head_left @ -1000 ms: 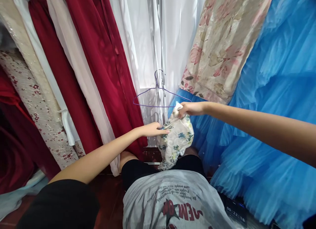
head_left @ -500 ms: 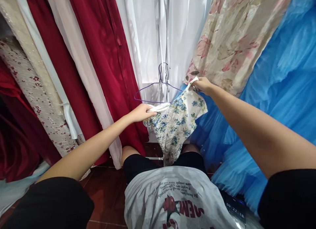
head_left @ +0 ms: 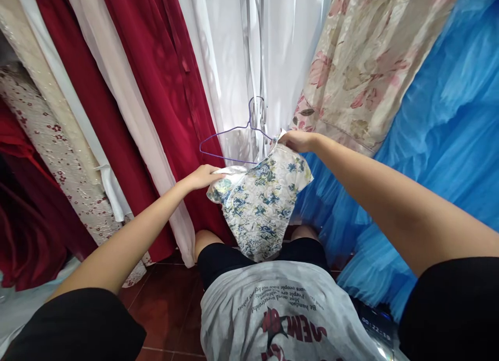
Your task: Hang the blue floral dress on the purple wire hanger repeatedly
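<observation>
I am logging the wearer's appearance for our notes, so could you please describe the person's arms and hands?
Both arms are bare below short black sleeves, the left sleeve and the right sleeve. The left hand and right hand wear no gloves, and no watch, ring or bracelet shows. The shirt front is grey with red and dark print.

The purple hanger [head_left: 226, 136] is partly hidden behind the floral garment [head_left: 257, 205] and right hand [head_left: 298, 141].
</observation>
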The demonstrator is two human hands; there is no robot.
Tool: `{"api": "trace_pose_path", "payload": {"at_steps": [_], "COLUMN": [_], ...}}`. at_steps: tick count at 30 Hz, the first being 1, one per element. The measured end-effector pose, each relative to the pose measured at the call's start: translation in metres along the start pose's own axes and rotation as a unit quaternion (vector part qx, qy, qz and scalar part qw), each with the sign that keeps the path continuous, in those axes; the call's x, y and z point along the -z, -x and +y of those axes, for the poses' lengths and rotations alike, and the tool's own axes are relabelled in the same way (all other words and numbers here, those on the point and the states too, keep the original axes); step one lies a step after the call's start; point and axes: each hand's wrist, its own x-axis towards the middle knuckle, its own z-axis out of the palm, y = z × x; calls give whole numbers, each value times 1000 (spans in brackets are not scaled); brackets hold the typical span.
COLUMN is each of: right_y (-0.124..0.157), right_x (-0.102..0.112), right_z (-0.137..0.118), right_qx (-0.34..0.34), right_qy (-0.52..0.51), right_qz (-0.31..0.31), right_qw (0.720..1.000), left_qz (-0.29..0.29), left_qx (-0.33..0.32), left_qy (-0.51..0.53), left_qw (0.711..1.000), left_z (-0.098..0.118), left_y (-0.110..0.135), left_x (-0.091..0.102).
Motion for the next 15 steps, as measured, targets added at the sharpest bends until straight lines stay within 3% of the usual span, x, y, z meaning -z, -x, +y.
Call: {"api": "trace_pose_path", "payload": {"at_steps": [3,5,6,9,15], "right_y": [10,17,19,24,26], "right_x": [13,21,23,28,33], "right_z": [-1,-5,-7,-17,-29], "right_qx": [19,21,12,-33,-36], "right_qy": [-26,-23,-8,45,31], "right_qz": [11,38,57,94,44], "right_qw": [999,999,998,994,998], "left_qz": [-137,-176,-168,-85,164], "left_qx": [158,219,227,218,124], "left_qy": [54,111,132,134,72], "left_qw": [976,953,950,963,976], "left_z": [-27,-38,-41,-41,-21], "left_y": [-4,-6,-7,-18,-64], "left_x": [14,19,21,26,46]}}
